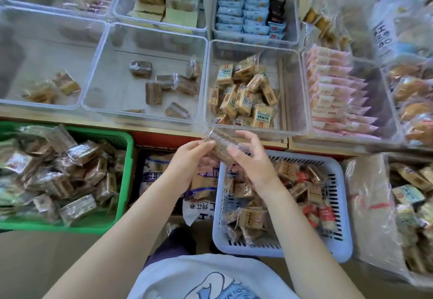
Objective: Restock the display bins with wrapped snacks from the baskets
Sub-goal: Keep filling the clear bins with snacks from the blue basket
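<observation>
The clear-wrapped brown snack (219, 145), likely light, crinkly, slippery and crushable so best held by its long edges, hangs just above the blue basket (337, 205), pinched between the left hand (189, 158) and right hand (251, 155), near the half-empty middle bin (150, 41).

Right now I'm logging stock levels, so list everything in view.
clear display bins: about eight, on the shelf
dark brown snacks: several, sparse, middle bin
tan snacks: a heap, bin right of it
pink packs: rows, far-right bin
blue packs: rows, back bin
green basket: one, lower left, full of brown snacks
lavender basket: one, lower right, mixed tan and red snacks
clear-wrapped snack: one, brown, held between both hands
left hand: grips the snack
right hand: grips the snack
</observation>
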Tool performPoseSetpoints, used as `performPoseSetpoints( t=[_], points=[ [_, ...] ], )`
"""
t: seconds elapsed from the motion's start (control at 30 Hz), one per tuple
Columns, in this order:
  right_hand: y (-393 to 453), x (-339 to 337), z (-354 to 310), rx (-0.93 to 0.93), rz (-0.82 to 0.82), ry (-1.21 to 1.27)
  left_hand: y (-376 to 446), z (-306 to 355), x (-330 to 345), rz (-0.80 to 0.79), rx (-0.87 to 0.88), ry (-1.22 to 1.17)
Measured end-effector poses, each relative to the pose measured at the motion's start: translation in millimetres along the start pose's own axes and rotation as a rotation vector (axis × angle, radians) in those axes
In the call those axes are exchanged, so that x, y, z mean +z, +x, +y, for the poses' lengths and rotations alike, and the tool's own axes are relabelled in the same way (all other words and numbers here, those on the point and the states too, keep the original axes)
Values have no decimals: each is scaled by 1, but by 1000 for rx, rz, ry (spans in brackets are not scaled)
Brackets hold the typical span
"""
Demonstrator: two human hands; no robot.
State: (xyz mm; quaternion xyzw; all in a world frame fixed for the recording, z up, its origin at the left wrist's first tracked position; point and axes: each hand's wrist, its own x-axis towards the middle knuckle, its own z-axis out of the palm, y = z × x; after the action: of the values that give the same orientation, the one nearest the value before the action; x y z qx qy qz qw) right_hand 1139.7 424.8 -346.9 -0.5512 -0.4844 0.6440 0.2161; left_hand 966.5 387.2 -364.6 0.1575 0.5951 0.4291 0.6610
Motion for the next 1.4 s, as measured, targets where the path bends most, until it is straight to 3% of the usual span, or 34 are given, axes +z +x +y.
performPoseSetpoints(
  t=[0.1, 0.17, 0.27, 0.33, 0.4, 0.57, 0.7, 0.77, 0.87, 0.97, 1.03, 1.1, 1.2, 1.4],
  points=[
    [11, 22, -15, -224, -69, -499, -2, 20, -20, 106, 60, 57],
    [22, 42, -24, -293, -57, -588, -2, 30, -36, 154, 113, 82],
    [45, 67, -39, -122, 57, -400, 4, 37, -64, 274, 224, 123],
    [64, 82, -48, 92, 101, -197, 14, 34, -85, 400, 348, 466],
    [81, 96, -57, 206, 93, -19, 22, 27, -101, 422, 412, 855],
    [101, 113, -68, 137, 41, 97, 30, 13, -114, 347, 378, 1251],
    [85, 89, -55, 63, 64, 36, 30, 10, -108, 405, 386, 1272],
    [71, 68, -33, 95, 96, -16, 29, 6, -93, 454, 491, 1186],
    [58, 28, 18, 204, 286, -233, 28, -7, -59, 365, 601, 1083],
    [51, -21, 70, 251, 488, -576, 33, -16, -26, 66, 297, 1069],
    [49, -54, 101, 246, 521, -806, 39, -22, -8, -46, 172, 1014],
    [51, -82, 126, 283, 486, -949, 42, -29, 6, -56, 132, 954],
    [57, -110, 148, 385, 390, -953, 48, -39, 23, -67, 68, 896],
    [68, -134, 166, 244, 414, -980, 52, -57, 52, -31, -50, 833]
  ],
)
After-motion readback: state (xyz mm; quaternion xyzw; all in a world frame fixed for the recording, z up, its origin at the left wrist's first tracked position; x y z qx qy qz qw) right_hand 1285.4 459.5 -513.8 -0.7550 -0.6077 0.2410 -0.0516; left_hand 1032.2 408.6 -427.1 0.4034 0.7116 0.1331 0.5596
